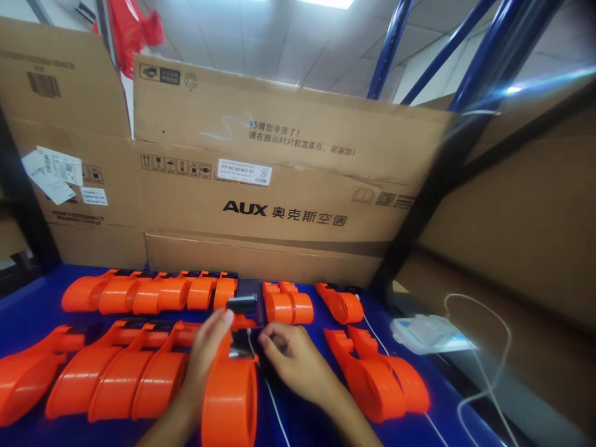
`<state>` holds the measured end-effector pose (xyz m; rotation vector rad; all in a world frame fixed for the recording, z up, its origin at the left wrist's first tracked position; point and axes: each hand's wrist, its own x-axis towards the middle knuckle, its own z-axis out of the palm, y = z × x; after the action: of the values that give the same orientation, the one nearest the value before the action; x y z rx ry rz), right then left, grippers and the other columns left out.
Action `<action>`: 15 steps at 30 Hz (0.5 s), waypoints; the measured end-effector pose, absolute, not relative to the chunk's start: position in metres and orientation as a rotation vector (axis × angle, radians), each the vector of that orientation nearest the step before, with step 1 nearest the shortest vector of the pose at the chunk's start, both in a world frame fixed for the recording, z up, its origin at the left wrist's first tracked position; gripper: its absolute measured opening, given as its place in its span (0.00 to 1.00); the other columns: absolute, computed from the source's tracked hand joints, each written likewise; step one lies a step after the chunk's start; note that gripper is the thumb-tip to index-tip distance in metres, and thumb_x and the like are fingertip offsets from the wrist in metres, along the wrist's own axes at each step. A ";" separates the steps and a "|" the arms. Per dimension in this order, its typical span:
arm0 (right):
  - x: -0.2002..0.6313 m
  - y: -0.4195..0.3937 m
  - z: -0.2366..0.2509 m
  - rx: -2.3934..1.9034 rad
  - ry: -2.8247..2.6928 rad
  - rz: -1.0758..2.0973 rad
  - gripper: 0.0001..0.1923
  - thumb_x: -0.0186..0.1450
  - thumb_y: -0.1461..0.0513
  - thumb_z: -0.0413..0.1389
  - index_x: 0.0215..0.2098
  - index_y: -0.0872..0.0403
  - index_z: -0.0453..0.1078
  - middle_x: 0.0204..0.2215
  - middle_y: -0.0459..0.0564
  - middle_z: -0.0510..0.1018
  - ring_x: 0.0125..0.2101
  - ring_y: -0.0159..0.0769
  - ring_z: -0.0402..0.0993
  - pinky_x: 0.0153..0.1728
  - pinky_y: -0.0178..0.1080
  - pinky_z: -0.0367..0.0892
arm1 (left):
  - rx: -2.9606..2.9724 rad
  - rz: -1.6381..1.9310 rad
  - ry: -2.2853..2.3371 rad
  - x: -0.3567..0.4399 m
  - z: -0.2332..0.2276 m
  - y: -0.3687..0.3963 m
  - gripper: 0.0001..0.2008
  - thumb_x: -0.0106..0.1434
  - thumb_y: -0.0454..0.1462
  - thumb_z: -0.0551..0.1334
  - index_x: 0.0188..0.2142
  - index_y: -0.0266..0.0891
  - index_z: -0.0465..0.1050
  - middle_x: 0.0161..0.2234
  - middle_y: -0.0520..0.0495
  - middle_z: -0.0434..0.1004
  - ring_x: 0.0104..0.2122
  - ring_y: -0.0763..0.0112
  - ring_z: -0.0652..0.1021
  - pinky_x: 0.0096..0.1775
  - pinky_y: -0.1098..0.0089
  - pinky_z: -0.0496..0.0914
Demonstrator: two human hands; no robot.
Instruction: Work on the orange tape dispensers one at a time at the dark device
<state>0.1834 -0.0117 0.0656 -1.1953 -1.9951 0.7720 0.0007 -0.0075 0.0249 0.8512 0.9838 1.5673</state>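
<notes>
My left hand (209,347) grips an orange plastic piece (229,397) with a broad rounded loop at its near end. A dark block with a silvery strip (242,304) shows just past the left fingertips. My right hand (293,360) is beside it on the right, its fingers curled in and closed; whatever they hold is hidden. Between the hands a thin white cable (272,400) runs from the orange piece's dark far end toward me. Similar orange pieces stand left of my left hand, such as one loop (158,379) close to my wrist.
Orange pieces line the blue surface (307,416) in two rows, with a pair (384,385) at right. A clear plastic case (433,332) and looped white cable (507,347) lie far right. A cardboard wall (186,205) closes the back; a dark post (414,217) rises at right.
</notes>
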 end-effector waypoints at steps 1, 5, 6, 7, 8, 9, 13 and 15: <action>0.185 -0.010 0.066 -1.176 -1.949 0.756 0.14 0.71 0.56 0.52 0.37 0.56 0.75 0.18 0.41 0.66 0.19 0.29 0.58 0.20 0.31 0.52 | 0.889 1.555 0.989 0.002 0.028 -0.008 0.19 0.57 0.53 0.68 0.30 0.40 0.74 0.26 0.52 0.77 0.27 0.69 0.75 0.30 0.73 0.69; 0.186 -0.009 0.067 -1.054 -1.870 0.733 0.22 0.68 0.56 0.56 0.58 0.54 0.67 0.28 0.45 0.76 0.24 0.31 0.68 0.26 0.32 0.64 | 1.001 1.476 0.945 0.008 0.033 -0.010 0.18 0.58 0.53 0.68 0.33 0.39 0.75 0.25 0.51 0.77 0.26 0.68 0.76 0.29 0.72 0.69; 0.186 -0.009 0.066 -1.047 -1.873 0.702 0.24 0.67 0.56 0.57 0.60 0.54 0.66 0.31 0.47 0.77 0.25 0.31 0.69 0.27 0.32 0.65 | 1.024 1.447 0.916 0.009 0.033 -0.010 0.18 0.58 0.52 0.68 0.35 0.40 0.75 0.25 0.51 0.77 0.26 0.68 0.76 0.29 0.72 0.69; 0.185 -0.010 0.064 -1.057 -1.875 0.655 0.24 0.67 0.57 0.58 0.60 0.53 0.66 0.31 0.47 0.77 0.25 0.31 0.69 0.27 0.33 0.66 | 1.050 1.414 0.891 0.011 0.032 -0.010 0.18 0.59 0.52 0.68 0.37 0.40 0.75 0.25 0.51 0.77 0.25 0.68 0.76 0.29 0.72 0.69; 0.183 -0.011 0.063 -1.074 -1.870 0.597 0.24 0.67 0.58 0.58 0.60 0.53 0.67 0.30 0.46 0.77 0.24 0.31 0.68 0.27 0.33 0.65 | 1.079 1.381 0.872 0.012 0.032 -0.011 0.18 0.60 0.51 0.67 0.39 0.39 0.75 0.25 0.50 0.77 0.25 0.68 0.76 0.28 0.72 0.69; 0.182 -0.012 0.060 -1.088 -1.863 0.540 0.23 0.67 0.59 0.57 0.59 0.53 0.67 0.28 0.45 0.75 0.23 0.31 0.67 0.26 0.33 0.65 | 1.109 1.354 0.858 0.013 0.032 -0.011 0.18 0.61 0.50 0.66 0.41 0.39 0.75 0.24 0.50 0.77 0.24 0.68 0.76 0.28 0.72 0.69; 0.181 -0.014 0.053 -1.098 -1.906 0.409 0.25 0.67 0.62 0.53 0.62 0.54 0.67 0.22 0.42 0.70 0.20 0.30 0.64 0.24 0.32 0.62 | 1.154 1.343 0.838 0.015 0.030 -0.013 0.16 0.63 0.48 0.64 0.42 0.38 0.75 0.19 0.53 0.73 0.19 0.72 0.72 0.25 0.74 0.66; 0.182 -0.013 0.051 -1.097 -1.979 0.397 0.26 0.67 0.62 0.53 0.63 0.54 0.65 0.21 0.42 0.70 0.20 0.31 0.64 0.23 0.32 0.61 | 1.141 1.355 0.855 0.016 0.030 -0.014 0.15 0.63 0.48 0.65 0.38 0.39 0.74 0.16 0.56 0.68 0.16 0.75 0.68 0.21 0.76 0.62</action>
<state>0.1820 -0.0133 0.0513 -1.0966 -1.9785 0.3971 0.0157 -0.0142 0.0299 1.1411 0.8545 1.3548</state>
